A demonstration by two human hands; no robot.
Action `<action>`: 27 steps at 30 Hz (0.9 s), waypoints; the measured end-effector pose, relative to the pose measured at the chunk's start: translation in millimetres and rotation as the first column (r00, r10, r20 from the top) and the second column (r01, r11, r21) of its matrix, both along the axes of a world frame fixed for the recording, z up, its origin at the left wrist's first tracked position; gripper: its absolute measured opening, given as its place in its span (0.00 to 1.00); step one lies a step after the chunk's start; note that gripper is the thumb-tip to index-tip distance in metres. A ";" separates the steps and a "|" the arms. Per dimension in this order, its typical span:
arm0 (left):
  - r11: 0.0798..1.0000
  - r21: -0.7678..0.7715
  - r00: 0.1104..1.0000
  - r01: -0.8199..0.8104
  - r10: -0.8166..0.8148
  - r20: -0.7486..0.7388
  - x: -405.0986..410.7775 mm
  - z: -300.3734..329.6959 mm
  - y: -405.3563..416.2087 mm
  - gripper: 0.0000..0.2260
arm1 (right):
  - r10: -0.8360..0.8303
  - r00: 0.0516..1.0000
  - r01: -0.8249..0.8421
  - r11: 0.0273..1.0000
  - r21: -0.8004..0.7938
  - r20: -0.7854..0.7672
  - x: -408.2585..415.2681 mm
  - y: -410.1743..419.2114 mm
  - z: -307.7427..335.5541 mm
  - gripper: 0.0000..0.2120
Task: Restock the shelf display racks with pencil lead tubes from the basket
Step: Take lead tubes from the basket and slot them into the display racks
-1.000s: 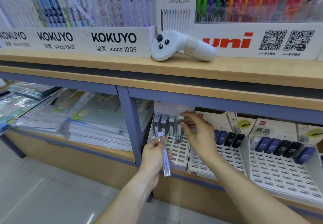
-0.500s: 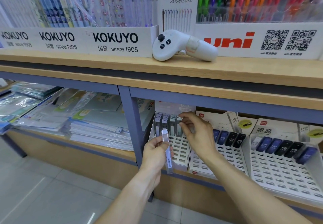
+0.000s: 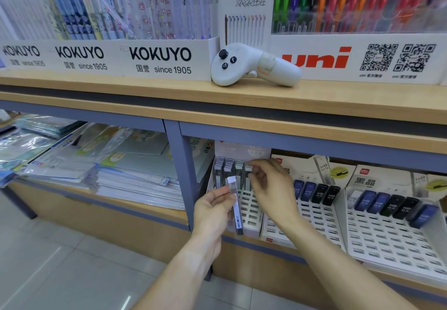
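Just left fingers [image 3: 223, 192] pinching lead tube [image 3: 235, 207]; right fingers [image 3: 256, 176] curled, blurred, at rack [image 3: 251, 213].

The right hand [image 3: 271, 186] has drawn back from the rack's [image 3: 251, 213] tubes, while the left hand [image 3: 212, 213] has raised its lead tube [image 3: 235, 203] closer.

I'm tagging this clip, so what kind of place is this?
Most likely a stationery shop: branded pen displays marked KOKUYO and uni fill the upper shelf, and slotted racks of HB pencil lead tubes sit below, beside stacked plastic folders.
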State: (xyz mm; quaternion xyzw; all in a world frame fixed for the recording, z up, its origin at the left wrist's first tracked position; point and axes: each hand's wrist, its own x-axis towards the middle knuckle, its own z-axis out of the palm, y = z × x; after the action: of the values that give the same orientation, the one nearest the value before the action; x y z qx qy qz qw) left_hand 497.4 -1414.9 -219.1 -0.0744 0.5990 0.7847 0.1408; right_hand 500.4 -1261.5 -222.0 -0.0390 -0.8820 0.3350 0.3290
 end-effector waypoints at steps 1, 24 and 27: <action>1.000 -0.014 1.000 0.004 -0.004 -0.004 0.4 0.1 -0.4 0.10 | 0.059 0.998 -0.053 0.988 -0.145 0.038 6.7 -3.1 2.5 0.13; 0.899 -0.436 0.998 -0.044 0.063 0.028 -13.4 -23.1 -15.4 0.15 | 0.135 0.985 -0.153 0.973 -0.174 -0.108 -24.0 -39.2 -7.5 0.11; 0.898 -0.440 0.998 -0.029 0.054 0.044 -14.4 -23.0 -14.9 0.15 | 0.137 0.985 -0.150 0.980 -0.128 -0.107 -28.1 -39.9 -14.1 0.11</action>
State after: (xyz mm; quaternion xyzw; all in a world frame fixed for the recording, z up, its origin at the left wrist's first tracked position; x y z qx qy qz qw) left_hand 483.1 -1429.8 -242.1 -0.1387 0.7544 0.6302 0.1202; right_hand 472.3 -1301.4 -236.0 0.0189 -0.8406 0.4185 0.3434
